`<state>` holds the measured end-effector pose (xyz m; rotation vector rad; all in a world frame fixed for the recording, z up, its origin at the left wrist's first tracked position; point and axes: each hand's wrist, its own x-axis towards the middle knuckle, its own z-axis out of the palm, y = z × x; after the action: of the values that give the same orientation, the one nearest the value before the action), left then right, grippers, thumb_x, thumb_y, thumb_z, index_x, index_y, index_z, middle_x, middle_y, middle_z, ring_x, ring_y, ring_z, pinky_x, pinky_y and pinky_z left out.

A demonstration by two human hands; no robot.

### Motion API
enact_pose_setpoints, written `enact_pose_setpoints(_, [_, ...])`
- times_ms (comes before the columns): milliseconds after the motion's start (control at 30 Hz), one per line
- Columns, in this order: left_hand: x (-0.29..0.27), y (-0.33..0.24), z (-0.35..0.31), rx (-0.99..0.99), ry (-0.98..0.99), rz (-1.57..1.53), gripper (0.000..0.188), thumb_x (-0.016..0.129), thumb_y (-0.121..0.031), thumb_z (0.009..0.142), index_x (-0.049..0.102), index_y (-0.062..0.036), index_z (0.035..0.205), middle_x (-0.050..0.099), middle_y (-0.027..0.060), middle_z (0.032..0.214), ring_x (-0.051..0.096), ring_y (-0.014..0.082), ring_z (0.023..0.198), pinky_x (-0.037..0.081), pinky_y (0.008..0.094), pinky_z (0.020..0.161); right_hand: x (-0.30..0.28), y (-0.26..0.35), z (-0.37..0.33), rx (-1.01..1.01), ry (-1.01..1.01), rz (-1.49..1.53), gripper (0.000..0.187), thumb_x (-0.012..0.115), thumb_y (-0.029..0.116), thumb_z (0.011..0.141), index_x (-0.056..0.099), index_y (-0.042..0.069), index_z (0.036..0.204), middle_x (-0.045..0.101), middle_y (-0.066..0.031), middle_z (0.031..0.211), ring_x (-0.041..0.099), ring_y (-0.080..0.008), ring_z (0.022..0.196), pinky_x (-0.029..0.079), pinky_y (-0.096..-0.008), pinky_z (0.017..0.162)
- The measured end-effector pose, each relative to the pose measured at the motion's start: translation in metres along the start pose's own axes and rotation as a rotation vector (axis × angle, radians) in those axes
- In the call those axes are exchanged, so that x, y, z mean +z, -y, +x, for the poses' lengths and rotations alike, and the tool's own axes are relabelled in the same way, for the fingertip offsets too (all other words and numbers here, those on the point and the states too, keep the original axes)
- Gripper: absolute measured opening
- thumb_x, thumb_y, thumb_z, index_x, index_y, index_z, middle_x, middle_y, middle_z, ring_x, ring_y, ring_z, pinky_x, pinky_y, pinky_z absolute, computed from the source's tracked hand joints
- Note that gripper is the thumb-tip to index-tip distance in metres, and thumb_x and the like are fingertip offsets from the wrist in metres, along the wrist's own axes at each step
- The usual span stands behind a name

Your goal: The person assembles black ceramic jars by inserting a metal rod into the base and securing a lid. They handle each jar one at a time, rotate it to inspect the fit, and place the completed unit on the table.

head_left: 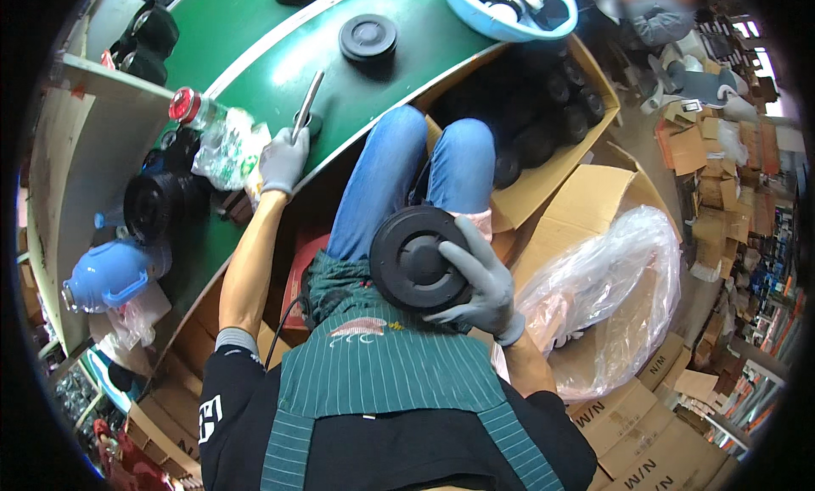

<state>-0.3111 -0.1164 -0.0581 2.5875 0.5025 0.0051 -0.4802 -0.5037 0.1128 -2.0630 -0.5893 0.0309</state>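
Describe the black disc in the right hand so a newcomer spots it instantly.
Find the blue jeans in mid-view. Near where they meet the green striped apron, the grey-gloved right hand grips a broad black disc. Unlike the similar disc lying on the green table, this one is in a hand.

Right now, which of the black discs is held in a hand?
The black disc at the picture's middle: the right hand grips its edge, while the upper disc on the green table touches no hand.
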Motion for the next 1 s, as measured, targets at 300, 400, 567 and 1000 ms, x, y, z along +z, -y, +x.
enact_pose_setpoints(300, [-0.108,-0.085,-0.097,0.917,0.110,-0.297,0.098,0.094,-0.027,0.075,0.045,0.0019,0.155,0.054,0.0262,0.153,0.051,0.0461,0.143,0.041,0.0555,0.120,-0.001,-0.084,0.053,0.443,-0.376,1.161,0.076,0.053,0.052,0.114,0.043,-0.005,0.162,0.057,-0.0133,0.156,0.056,-0.0220,0.142,0.043,-0.0396,0.122])
enact_pose_setpoints(400, [-0.112,-0.094,-0.114,0.878,0.048,-0.485,0.051,0.088,-0.009,0.075,0.069,0.0006,0.122,0.071,0.0199,0.125,0.070,0.0385,0.117,0.054,0.0478,0.102,0.022,-0.131,0.051,0.430,0.050,1.044,0.066,0.046,0.038,0.118,0.033,-0.007,0.166,0.045,-0.0154,0.168,0.045,-0.0249,0.153,0.030,-0.0396,0.132])
enact_pose_setpoints(567, [-0.131,-0.124,-0.111,0.309,0.308,-0.646,0.020,0.079,-0.006,0.085,0.064,0.0020,0.073,0.060,0.0118,0.065,0.056,0.0237,0.057,0.045,0.0382,0.057,-0.016,-0.129,0.170,0.519,0.075,0.214,0.051,0.067,0.039,0.110,0.062,0.001,0.143,0.078,-0.0177,0.101,0.074,-0.0217,0.084,0.060,-0.0384,0.077])
enact_pose_setpoints(1000, [-0.108,-0.132,-0.062,0.364,0.348,-0.540,0.024,0.086,-0.017,0.083,0.069,-0.0005,0.079,0.060,0.0143,0.067,0.060,0.0333,0.059,0.046,0.0403,0.058,-0.194,-0.364,0.407,0.227,-0.180,-1.212,0.068,0.073,0.014,0.082,0.064,0.018,0.150,0.069,-0.0129,0.135,0.067,-0.0316,0.122,0.055,-0.0472,0.102])
